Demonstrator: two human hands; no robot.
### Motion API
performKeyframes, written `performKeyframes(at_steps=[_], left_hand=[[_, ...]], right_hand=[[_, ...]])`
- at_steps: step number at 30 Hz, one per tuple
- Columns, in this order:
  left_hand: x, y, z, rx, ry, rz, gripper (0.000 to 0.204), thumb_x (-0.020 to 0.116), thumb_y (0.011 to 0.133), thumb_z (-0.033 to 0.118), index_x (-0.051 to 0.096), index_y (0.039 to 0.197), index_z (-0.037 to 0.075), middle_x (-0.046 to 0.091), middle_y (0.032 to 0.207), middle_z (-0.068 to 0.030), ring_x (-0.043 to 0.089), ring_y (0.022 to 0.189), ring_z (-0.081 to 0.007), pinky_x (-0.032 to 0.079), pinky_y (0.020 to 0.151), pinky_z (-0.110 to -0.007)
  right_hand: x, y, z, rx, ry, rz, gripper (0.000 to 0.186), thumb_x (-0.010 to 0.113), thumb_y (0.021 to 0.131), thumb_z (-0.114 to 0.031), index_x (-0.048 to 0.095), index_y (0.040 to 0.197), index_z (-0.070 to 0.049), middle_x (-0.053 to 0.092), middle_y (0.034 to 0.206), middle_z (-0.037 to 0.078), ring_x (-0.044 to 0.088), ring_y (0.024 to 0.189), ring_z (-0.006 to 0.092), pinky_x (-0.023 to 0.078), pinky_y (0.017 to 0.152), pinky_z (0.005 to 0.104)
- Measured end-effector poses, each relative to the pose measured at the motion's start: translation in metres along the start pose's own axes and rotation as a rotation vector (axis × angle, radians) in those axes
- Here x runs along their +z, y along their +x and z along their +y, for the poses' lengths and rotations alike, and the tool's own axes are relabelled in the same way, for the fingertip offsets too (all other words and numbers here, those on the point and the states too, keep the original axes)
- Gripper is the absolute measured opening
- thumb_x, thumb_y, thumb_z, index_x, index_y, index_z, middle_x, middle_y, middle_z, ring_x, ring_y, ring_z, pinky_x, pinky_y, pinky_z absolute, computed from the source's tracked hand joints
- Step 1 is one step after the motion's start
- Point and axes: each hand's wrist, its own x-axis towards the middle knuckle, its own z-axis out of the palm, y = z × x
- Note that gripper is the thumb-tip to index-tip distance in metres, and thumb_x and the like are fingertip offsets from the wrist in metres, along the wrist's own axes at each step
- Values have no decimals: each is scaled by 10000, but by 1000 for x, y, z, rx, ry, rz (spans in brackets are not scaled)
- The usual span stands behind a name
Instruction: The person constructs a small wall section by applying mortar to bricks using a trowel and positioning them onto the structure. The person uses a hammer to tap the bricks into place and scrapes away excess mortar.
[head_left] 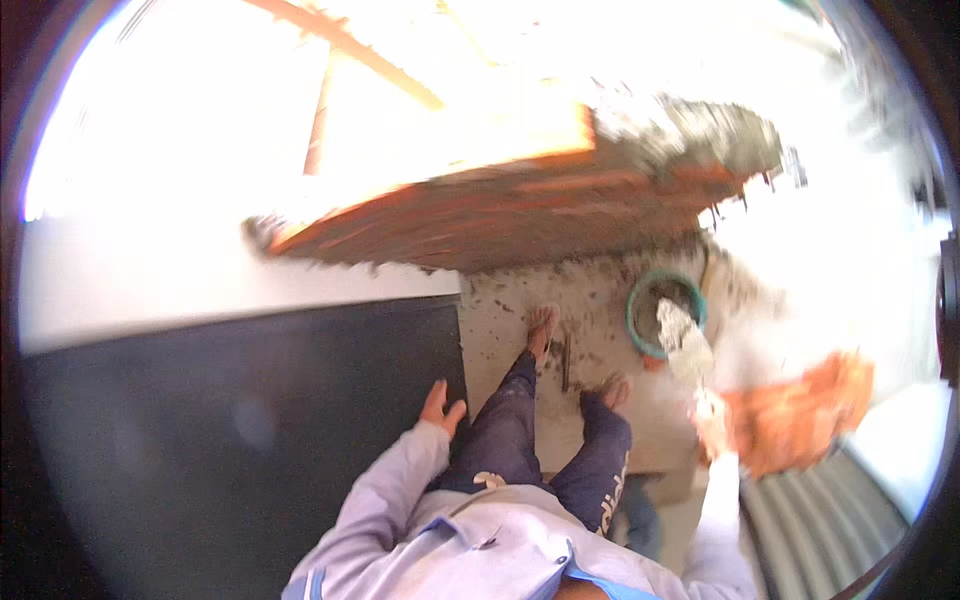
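Observation:
My right hand (712, 428) is closed round the handle of a trowel (692, 363). Grey mortar (676, 322) lies toward the tip of its blade, over the right side of a round green tub (632, 305) that has more dark mortar inside. My left hand (440, 410) holds nothing; its thumb and fingers are apart, beside my left thigh and near the edge of a large dark panel (240, 430). Ahead of me stands a brick wall (520, 215), blurred, with grey mortar (700, 130) heaped on its right end.
Reddish bricks (800, 412) are piled to the right of my right hand, above a ribbed grey object (825, 520). My bare feet stand on a mortar-spattered floor (500, 350), with a thin dark stick (566, 362) between them. Orange poles (350, 45) rise beyond the wall.

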Motion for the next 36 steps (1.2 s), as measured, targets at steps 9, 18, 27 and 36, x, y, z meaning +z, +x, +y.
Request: performKeyframes(at_steps=[9,18,27,36], left_hand=[[-216,31,133,554,-61,772,492,609,799,16,554,1288,22,570,1231,-176,593,964,-334,505,831,-387],[-291,96,183,688,6,670,605,581,806,18,463,1393,104,409,1476,-57,544,1226,-303,494,966,-390],[-286,112,157,632,140,655,619,502,827,22,451,1429,153,414,1504,-5,673,941,-248,545,806,-393],[-296,109,155,675,125,663,571,478,837,-17,521,1382,150,490,1449,-13,691,883,-248,555,778,-360]], right_hand=[[68,-124,-393,-839,-620,-288,250,657,838,-60,604,1052,59,613,886,163,619,746,261,515,666,351],[241,-66,-469,-1174,-1013,207,326,624,860,-121,541,1162,-27,554,1003,162,612,898,344,523,730,435],[284,-90,-507,10,1,-478,285,440,1010,-278,535,1165,-58,530,762,33,509,507,120,447,386,283],[308,-90,-518,-205,-648,-380,238,411,1008,-312,443,921,-93,499,712,18,497,467,110,451,392,287]])
